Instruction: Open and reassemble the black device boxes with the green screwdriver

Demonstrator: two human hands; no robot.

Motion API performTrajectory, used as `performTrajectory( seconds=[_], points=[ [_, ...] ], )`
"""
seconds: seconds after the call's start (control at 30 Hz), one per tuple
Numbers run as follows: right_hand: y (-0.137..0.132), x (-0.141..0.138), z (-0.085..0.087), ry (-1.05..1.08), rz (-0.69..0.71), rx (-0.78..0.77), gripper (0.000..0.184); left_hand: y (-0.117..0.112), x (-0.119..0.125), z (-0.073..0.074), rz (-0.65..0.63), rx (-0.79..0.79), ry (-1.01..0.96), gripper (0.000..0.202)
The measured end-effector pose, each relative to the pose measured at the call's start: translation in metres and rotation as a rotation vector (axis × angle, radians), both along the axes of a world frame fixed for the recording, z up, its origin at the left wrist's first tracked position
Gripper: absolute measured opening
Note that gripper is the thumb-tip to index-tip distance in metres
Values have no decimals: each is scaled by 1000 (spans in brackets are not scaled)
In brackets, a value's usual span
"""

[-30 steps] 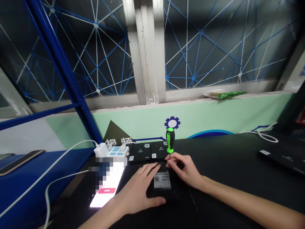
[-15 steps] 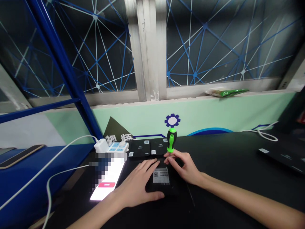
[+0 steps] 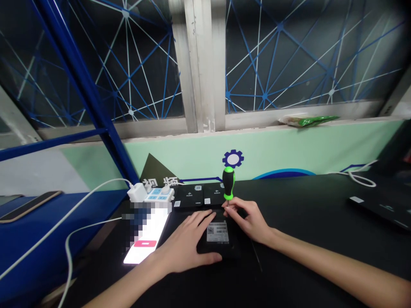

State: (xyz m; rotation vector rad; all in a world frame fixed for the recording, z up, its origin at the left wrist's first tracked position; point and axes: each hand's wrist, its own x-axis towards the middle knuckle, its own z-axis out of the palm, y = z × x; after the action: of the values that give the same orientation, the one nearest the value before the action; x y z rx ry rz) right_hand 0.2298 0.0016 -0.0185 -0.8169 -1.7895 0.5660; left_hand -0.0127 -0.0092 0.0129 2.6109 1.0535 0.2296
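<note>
bg: dark window [image 3: 289, 64] w/ blue-white web lines | pale green wall [image 3: 289, 145] | black bench [image 3: 305, 214] | dim, prob. night

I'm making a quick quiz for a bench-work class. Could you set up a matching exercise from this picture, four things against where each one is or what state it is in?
Things:
1. screwdriver
2. left hand
3. phone
4. green packet

Places or states:
A. lying on the window ledge
B. upright, its shaft pinched by the right hand
C. screen lit, left of the black box
D. pressed flat on the black box

Pairs: 1-B, 2-D, 3-C, 4-A
</note>
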Motion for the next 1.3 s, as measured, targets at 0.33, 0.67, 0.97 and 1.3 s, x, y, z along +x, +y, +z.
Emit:
performTrajectory(
  seconds=[0.33, 0.67, 0.97, 1.3],
  points=[
    [-1, 0, -1, 28, -25, 15, 12, 0, 1, -1, 6, 0, 21, 91],
    [-1, 2, -1, 61, -49, 27, 11, 0, -1, 1, -23, 38, 9, 83],
    [0, 0, -2, 102, -60, 3, 14, 1, 3, -1, 210, 223, -100, 28],
    [0, 0, -2, 116, 7, -31, 18, 8, 3, -4, 333, 144, 3, 49]
  ],
)
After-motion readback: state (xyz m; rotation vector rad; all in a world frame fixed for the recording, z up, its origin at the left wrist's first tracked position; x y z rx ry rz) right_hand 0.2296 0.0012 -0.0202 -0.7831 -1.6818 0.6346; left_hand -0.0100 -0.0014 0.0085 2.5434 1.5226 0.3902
